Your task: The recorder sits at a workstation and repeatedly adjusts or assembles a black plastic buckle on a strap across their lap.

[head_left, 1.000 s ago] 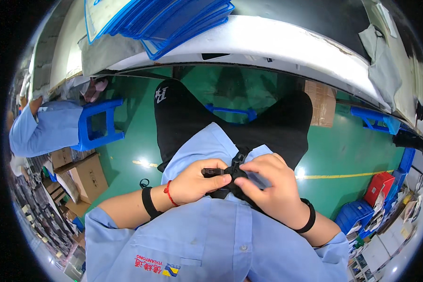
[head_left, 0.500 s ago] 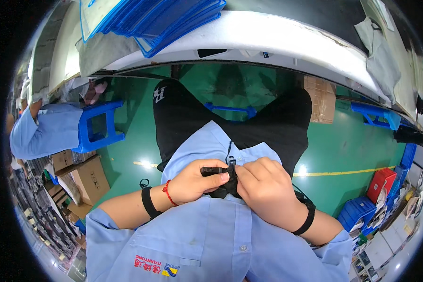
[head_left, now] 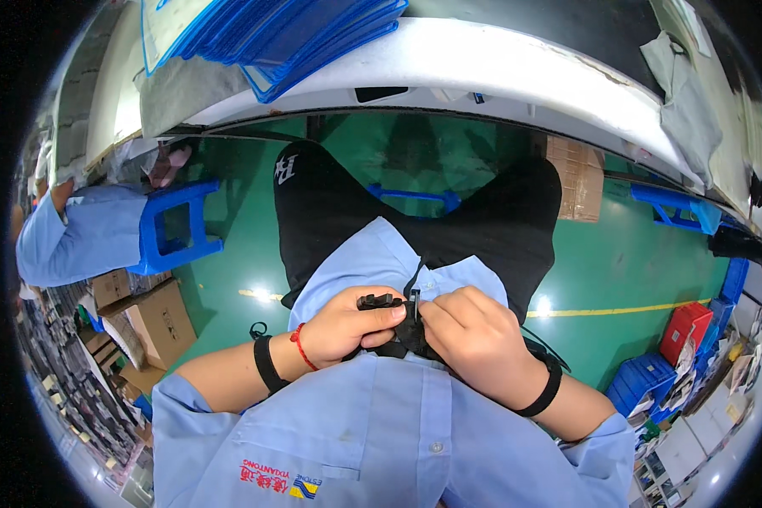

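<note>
In front of my waist, both hands are closed on a black buckle (head_left: 379, 301) with dark webbing (head_left: 412, 335). My left hand (head_left: 343, 326) pinches its left part, thumb along the near side and fingers curled beneath. My right hand (head_left: 476, 334) has its fingers bent against the narrow upright part in the middle; its fingertips are partly hidden. A thin black cord (head_left: 414, 276) rises from between the hands over the light blue shirt (head_left: 364, 415). Each wrist wears a black band, and a red cord bracelet (head_left: 302, 347) is on the left one.
A white-edged workbench (head_left: 499, 63) crosses ahead, with blue-edged sheets (head_left: 305, 38) stacked on it. To the left, a person in a blue shirt (head_left: 89, 233) is beside a blue stool (head_left: 182, 227). Cartons (head_left: 162, 326) stand at left; blue and red bins (head_left: 687, 332) at right.
The buckle's left part has turned slightly in my left hand, and the upright part in the middle has tipped. My right hand has shifted a little; both hands still grip.
</note>
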Action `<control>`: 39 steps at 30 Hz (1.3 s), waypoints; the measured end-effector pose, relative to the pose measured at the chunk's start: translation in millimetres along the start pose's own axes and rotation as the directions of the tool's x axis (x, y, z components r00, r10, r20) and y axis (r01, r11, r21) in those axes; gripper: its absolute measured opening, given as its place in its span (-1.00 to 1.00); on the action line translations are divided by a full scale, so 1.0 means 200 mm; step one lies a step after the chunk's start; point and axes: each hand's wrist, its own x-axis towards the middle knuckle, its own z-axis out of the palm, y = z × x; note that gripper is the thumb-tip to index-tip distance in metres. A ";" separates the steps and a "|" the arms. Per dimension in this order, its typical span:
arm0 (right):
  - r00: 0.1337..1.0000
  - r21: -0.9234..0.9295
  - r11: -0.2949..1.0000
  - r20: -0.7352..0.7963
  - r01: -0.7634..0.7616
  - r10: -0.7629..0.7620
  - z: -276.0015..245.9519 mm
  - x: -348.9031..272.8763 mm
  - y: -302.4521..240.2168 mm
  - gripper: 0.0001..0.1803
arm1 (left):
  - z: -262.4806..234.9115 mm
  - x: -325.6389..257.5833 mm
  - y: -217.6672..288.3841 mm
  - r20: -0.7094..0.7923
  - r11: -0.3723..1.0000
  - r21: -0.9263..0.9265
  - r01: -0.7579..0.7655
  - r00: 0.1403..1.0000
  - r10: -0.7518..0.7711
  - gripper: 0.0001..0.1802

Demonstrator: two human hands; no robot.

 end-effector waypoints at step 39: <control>0.988 0.090 0.984 -0.015 -0.154 0.156 0.01 -0.03 -0.06 -0.80 | 0.07 -0.05 -0.05 -0.022 0.574 0.737 -0.356 0.837 0.547 -0.67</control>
